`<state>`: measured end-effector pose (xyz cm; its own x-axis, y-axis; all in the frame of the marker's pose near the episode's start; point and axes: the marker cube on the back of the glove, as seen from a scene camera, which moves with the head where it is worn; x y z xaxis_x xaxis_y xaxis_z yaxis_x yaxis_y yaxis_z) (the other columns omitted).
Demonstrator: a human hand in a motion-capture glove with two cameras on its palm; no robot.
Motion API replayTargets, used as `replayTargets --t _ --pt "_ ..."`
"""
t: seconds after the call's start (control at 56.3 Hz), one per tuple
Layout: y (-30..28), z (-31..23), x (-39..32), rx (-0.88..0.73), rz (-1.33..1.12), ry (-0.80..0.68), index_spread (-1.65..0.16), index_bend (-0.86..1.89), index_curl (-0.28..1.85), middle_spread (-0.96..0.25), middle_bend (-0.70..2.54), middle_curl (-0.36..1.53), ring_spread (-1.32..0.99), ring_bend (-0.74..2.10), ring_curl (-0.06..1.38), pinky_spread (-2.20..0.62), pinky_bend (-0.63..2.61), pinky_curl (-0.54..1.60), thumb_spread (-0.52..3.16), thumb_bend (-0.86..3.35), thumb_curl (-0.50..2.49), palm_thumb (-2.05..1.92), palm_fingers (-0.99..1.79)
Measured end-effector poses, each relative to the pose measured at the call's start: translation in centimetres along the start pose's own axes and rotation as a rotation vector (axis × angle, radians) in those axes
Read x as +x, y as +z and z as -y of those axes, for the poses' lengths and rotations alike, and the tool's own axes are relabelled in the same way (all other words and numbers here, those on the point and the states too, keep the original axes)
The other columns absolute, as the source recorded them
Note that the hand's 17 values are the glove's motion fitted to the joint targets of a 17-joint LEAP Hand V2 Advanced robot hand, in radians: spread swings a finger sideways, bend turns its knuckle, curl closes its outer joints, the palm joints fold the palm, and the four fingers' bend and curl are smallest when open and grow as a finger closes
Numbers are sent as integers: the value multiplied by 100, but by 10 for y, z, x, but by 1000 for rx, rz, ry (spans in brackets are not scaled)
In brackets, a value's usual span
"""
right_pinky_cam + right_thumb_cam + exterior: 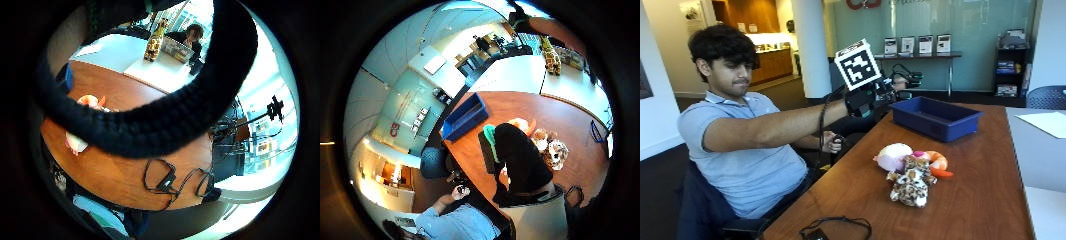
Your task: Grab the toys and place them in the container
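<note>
A: Fingers (150, 130) curl in a black arc across the little-finger-side palm view, and we see nothing held inside them. Beyond the arc, an orange toy (90, 101) lies on the wooden table (125, 170).

B: From the thumb side, we look out on the blue container (465, 117) by the table's edge, with no toy showing in it. The toys (547, 145) sit bunched together on the wood, well apart from it.

A: In the outside view, we find the gloved right hand (869, 100) raised in the air near the container. The spotted leopard toy (909, 187) lies at the front of the heap.

B: So we judge the first pick not yet begun. Next, the hand needs to come down over the heap, spread, and close round one toy.
</note>
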<state>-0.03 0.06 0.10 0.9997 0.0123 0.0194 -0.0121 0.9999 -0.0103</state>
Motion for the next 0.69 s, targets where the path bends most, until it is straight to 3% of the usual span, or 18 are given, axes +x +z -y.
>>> replayTargets --t 0.124,0.319,0.692 --pt "9 -2 4 -19 -11 13 -24 35 13 -4 13 4 -4 16 2 3 58 17 90 -3 2 -5 2" --pt "47 -4 8 -135 -40 46 -31 38 20 -5 15 10 -6 19 6 4 65 23 134 5 10 7 -4" --pt "210 -31 28 -633 -11 83 -34 25 26 -5 14 16 -4 15 10 5 73 29 160 17 24 24 -15"
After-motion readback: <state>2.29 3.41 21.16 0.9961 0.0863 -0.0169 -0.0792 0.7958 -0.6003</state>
